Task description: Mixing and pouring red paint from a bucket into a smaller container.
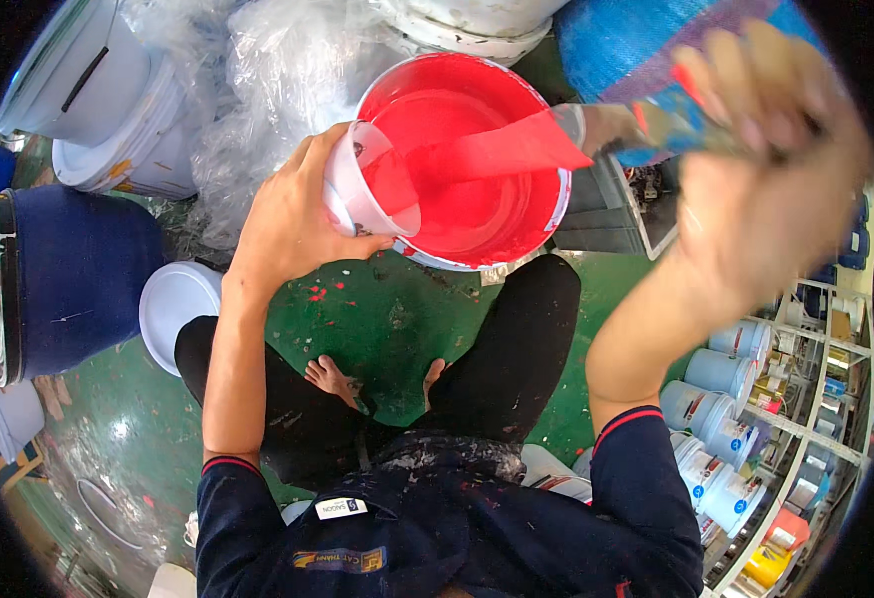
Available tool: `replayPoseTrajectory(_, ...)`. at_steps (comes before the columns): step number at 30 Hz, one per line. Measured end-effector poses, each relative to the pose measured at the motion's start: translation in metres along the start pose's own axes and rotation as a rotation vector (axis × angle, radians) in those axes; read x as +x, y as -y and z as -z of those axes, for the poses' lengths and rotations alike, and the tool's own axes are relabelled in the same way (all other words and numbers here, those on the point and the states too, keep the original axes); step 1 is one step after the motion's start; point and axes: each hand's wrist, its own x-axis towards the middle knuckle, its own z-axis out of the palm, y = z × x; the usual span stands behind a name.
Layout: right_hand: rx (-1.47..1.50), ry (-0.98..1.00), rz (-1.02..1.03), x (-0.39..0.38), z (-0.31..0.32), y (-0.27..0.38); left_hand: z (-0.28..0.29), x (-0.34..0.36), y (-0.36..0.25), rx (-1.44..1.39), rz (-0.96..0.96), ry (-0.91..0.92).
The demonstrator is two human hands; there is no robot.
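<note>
My left hand point(302, 204) grips a small white cup point(347, 174) with red paint inside, tilted at the left rim of a bucket point(457, 229) of red paint. Up at the right, my right hand point(756, 120), blurred, is closed on the stained, blue-marked handle of a wide scraper point(526, 148). The scraper's blade, coated in red, reaches leftward over the bucket toward the cup's mouth; whether it touches the cup I cannot tell. My bare feet and bent knees show below the bucket.
Crumpled clear plastic point(267, 90), white pails point(118, 149), a dark blue drum point(78, 279) and a white lid point(177, 314) stand left. A blue woven sheet point(616, 50) lies behind; shelving with pails point(716, 379) runs along the right. The green floor point(377, 314) has paint spots.
</note>
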Motion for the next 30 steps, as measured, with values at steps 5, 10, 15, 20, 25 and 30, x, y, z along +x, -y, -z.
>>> replayPoseTrajectory(5, 0.171, 0.044, 0.019, -0.031, -0.013, -0.059, -0.009, 0.0, 0.008, 0.042, 0.003, 0.003)
replayPoseTrajectory(10, 0.116, -0.151, -0.104, -0.049, -0.005, -0.198, -0.008, -0.001, 0.008, 0.066, -0.016, -0.037)
replayPoseTrajectory(15, 0.053, -0.19, -0.072, 0.009, 0.032, -0.131, -0.007, -0.003, 0.006, 0.087, 0.027, -0.032)
replayPoseTrajectory(20, 0.367, 0.197, 0.053, -0.002, 0.008, -0.006, -0.006, -0.002, 0.008, 0.09, 0.036, -0.055)
replayPoseTrajectory(25, 0.209, 0.022, -0.044, -0.051, -0.019, -0.167, -0.005, -0.001, 0.005, 0.113, 0.056, 0.001)
replayPoseTrajectory(30, 0.083, -0.154, -0.154, -0.014, 0.011, -0.188, -0.004, -0.002, 0.004, 0.124, 0.096, 0.012)
